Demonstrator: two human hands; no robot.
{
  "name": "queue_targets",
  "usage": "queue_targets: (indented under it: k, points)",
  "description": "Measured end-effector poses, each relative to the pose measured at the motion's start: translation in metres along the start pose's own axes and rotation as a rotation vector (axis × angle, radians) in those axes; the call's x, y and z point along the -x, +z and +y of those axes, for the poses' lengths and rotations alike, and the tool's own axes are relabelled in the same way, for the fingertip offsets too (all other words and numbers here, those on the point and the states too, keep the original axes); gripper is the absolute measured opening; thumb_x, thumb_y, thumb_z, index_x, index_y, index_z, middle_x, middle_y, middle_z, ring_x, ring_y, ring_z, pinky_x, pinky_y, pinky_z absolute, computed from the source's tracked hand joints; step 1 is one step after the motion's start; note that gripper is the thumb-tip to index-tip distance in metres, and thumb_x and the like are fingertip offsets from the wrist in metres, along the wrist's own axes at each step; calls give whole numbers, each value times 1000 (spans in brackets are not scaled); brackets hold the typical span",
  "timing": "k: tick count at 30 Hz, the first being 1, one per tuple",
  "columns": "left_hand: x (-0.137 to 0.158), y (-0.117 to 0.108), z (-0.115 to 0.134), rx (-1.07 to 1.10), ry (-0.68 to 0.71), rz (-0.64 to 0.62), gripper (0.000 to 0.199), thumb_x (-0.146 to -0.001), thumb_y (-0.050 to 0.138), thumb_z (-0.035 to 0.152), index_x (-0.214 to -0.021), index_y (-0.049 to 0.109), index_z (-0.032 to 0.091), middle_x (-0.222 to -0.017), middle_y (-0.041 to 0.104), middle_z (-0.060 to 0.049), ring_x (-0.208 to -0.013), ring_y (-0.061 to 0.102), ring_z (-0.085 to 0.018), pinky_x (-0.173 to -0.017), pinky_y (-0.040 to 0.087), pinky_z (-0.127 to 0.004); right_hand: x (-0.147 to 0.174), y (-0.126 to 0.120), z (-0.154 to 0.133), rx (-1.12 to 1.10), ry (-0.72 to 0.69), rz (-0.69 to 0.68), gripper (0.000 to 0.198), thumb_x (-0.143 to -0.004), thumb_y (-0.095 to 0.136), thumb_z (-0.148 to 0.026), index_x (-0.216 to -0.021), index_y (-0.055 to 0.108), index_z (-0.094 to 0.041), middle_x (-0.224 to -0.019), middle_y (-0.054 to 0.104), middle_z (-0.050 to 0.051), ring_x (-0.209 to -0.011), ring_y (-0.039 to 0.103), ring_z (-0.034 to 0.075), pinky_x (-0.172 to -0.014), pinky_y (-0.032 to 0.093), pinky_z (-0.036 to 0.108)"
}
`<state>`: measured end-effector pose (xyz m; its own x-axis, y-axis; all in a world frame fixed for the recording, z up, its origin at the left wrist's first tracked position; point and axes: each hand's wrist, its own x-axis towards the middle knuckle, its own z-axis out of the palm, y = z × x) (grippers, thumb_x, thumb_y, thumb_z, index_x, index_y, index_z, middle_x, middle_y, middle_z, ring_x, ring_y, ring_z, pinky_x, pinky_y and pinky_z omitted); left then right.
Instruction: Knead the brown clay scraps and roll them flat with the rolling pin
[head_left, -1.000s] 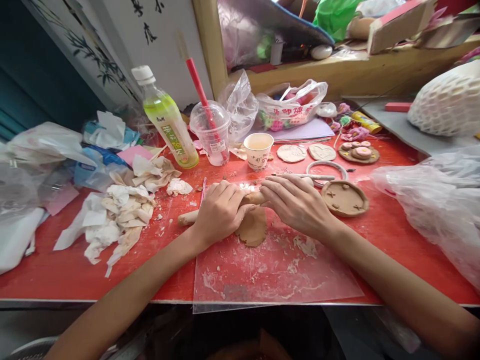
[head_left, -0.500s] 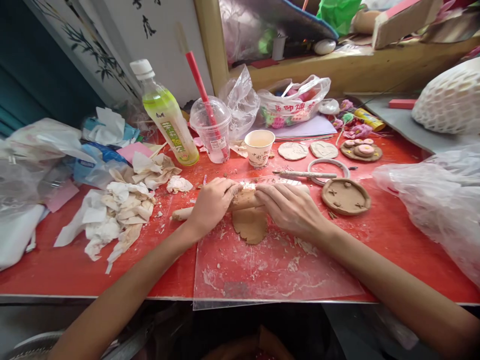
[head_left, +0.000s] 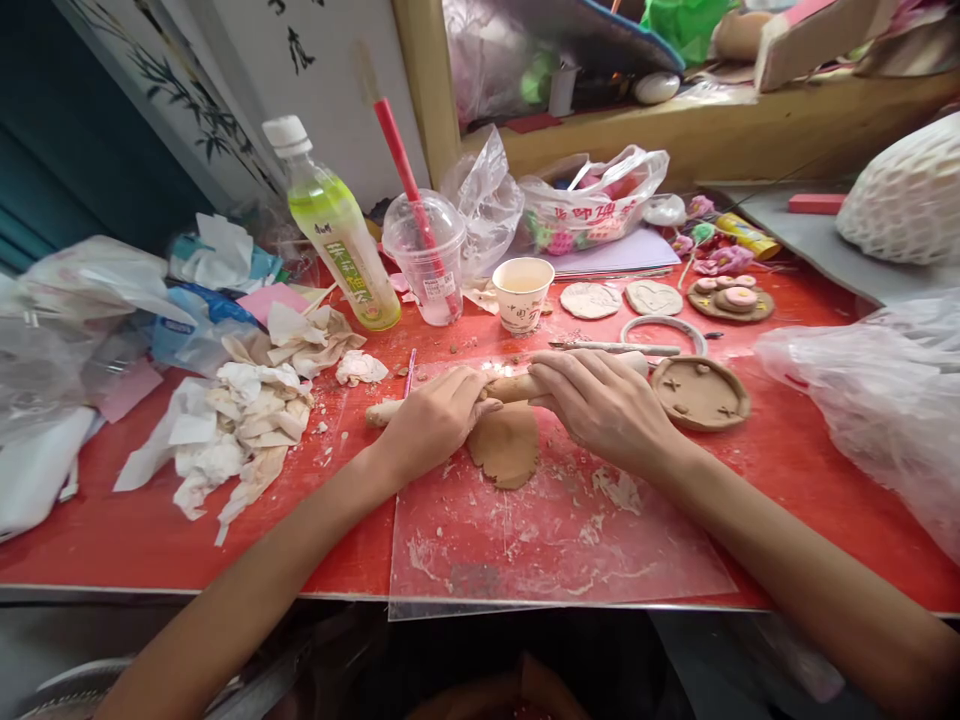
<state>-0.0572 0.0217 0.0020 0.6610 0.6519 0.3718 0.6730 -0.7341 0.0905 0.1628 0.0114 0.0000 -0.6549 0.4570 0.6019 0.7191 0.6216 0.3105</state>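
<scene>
A pale wooden rolling pin (head_left: 517, 388) lies crosswise at the far part of a flat, rough-edged slab of brown clay (head_left: 505, 452). My left hand (head_left: 437, 412) is closed around the pin left of the slab, thumb toward me. On the other side, my right hand (head_left: 606, 402) wraps its fingers over the pin. Whether the pin presses on the clay or hangs just above it, I cannot tell. Beneath the slab is a clear plastic sheet (head_left: 562, 570) smeared with clay crumbs.
Right of the pin sits a round clay dish (head_left: 701, 397), near a ring (head_left: 675, 328) and a thin tool (head_left: 615, 348). Behind stand a paper cup (head_left: 523, 300), a plastic cup (head_left: 426, 265) and a bottle (head_left: 341, 250). Crumpled tissues (head_left: 255, 415) lie left, a plastic bag (head_left: 862, 390) right.
The rolling pin has shifted a little to the right with both hands. My fingers are now curled around it more than before. The clay slab looks the same.
</scene>
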Motion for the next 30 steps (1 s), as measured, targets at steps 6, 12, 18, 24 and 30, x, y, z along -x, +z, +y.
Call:
queue_targets:
  k: [6,12,18,24,30]
  points:
    - [0,-4,7,129,-132,-26,26,-94,36,31,-102,52,12,-93,59,-8,-90,57,-18,-82,48,-33,-2,-5,-1,16,-26,46,20,-84,52,-10,-103,57,-6,-101,65,12,-87,56,20,-80,44,33]
    - [-2,-9,14,224,-257,-34,18,-93,40,27,-95,54,15,-93,59,-6,-88,57,-18,-79,46,-32,-1,-6,-1,15,-41,46,21,-85,47,-9,-104,57,-7,-101,64,11,-89,55,20,-82,44,33]
    - [-7,-16,13,316,-367,-44,22,-93,41,28,-82,56,17,-80,60,-1,-75,56,-14,-70,43,-28,0,-7,-4,-36,-48,23,26,-88,42,-8,-110,54,-9,-106,63,12,-95,54,21,-83,44,35]
    - [-8,-19,5,470,-487,14,24,-92,42,33,-82,59,18,-76,62,1,-69,57,-12,-65,42,-26,-1,-6,-4,-33,-59,28,25,-88,44,-12,-110,56,-10,-108,62,12,-95,54,21,-82,43,34]
    - [-3,-23,3,513,-493,254,25,-94,36,34,-99,57,22,-78,57,0,-73,55,-11,-70,45,-25,2,0,2,-48,-45,-24,25,-89,48,-19,-108,56,-7,-107,63,13,-95,54,22,-80,43,34]
